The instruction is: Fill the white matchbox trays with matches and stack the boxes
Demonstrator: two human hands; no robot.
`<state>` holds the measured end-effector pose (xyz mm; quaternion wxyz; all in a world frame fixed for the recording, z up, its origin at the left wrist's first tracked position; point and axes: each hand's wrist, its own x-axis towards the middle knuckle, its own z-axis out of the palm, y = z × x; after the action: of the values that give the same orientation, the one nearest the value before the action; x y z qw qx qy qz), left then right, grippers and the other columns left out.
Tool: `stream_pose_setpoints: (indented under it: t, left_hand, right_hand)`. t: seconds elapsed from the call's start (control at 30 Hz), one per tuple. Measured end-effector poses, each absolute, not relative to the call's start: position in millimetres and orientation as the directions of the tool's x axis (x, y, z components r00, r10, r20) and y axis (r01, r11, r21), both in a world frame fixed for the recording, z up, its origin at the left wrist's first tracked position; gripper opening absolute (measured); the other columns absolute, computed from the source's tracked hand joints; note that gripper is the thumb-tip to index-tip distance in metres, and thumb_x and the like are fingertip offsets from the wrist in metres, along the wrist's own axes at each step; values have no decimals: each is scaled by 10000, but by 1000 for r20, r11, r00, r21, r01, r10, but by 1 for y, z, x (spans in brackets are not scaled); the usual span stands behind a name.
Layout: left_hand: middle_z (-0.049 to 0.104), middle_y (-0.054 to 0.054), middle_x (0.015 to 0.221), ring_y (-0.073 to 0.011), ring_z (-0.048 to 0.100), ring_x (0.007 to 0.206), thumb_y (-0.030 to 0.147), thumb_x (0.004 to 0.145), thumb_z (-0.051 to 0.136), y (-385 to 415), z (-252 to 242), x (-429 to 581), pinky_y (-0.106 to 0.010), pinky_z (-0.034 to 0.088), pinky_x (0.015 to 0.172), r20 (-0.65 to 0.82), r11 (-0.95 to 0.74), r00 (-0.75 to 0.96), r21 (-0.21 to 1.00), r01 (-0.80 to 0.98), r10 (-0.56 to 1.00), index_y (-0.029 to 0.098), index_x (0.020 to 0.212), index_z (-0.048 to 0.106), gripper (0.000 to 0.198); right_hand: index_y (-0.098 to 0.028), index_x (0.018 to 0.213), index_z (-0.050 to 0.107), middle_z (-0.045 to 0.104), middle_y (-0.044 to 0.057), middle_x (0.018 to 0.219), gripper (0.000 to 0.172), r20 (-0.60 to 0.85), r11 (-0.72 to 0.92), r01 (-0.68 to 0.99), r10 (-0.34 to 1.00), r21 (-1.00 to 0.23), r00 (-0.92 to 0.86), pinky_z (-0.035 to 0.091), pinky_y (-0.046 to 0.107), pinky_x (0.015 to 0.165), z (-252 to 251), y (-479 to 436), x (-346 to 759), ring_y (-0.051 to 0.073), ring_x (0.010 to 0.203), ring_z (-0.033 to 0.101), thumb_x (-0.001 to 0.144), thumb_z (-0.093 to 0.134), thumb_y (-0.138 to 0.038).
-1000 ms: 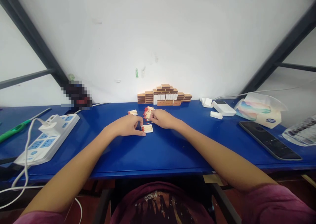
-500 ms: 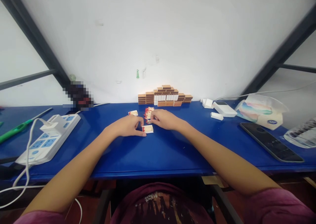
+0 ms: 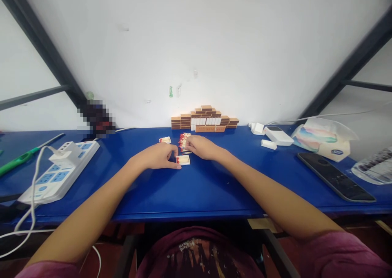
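Observation:
My left hand (image 3: 159, 156) rests on the blue table (image 3: 196, 188) with its fingers pinched on the left end of a small open matchbox tray (image 3: 183, 160) filled with matches. My right hand (image 3: 202, 146) is curled just right of it, fingertips in a loose pile of red-tipped matches (image 3: 183, 141). What the fingers grip is too small to make out. A second small matchbox (image 3: 164, 140) lies a little behind my left hand. A stacked wall of brown matchboxes (image 3: 204, 118) stands against the white wall.
A white power strip (image 3: 59, 170) with cables sits at the left, beside a green tool (image 3: 18, 159). On the right lie white boxes (image 3: 277, 134), a tissue pack (image 3: 323, 139), a black phone (image 3: 335, 175) and a plastic bag (image 3: 375, 165).
My right hand has shifted slightly back toward the match pile. My left hand and the tray stay put.

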<state>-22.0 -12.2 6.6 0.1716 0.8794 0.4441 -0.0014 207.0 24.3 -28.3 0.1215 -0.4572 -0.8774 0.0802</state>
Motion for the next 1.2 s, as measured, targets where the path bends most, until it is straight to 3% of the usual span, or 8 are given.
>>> stream_pose_setpoints:
  t: [0.53,0.7,0.83,1.2]
  left_hand:
    - [678,-9,804,-174,579,667,668,827,723,-13,7,-22,-297,319,584,-166,-529,589,298,794,791,215,1027,649,501]
    - [667,-5,788,-177,579,672,660,831,723,-13,7,-21,-298,324,590,-157,-540,592,277,795,791,214,1020,649,489]
    - [660,-4,775,-175,573,667,660,832,724,-13,7,-21,-295,322,593,-147,-552,603,280,786,784,211,1017,657,491]
    - [667,-10,790,-173,574,658,689,823,719,-11,4,-24,-298,327,585,-146,-545,601,295,785,786,213,1008,651,515]
  right_hand:
    - [-172,922,619,696,93,1010,183,127,607,747,792,-271,-598,345,269,684,-32,27,210,182,859,581,1069,525,-226]
    - [-172,975,646,686,63,976,150,125,645,682,751,-343,-648,348,251,676,-29,27,217,165,822,563,1004,684,-314]
    - [-165,968,670,696,64,974,92,87,615,707,772,-348,-629,356,243,689,-29,26,218,164,840,578,990,700,-249]
    - [-156,959,684,717,87,1021,175,30,577,751,799,-320,-601,373,246,706,-24,23,222,181,873,612,1003,692,-325]
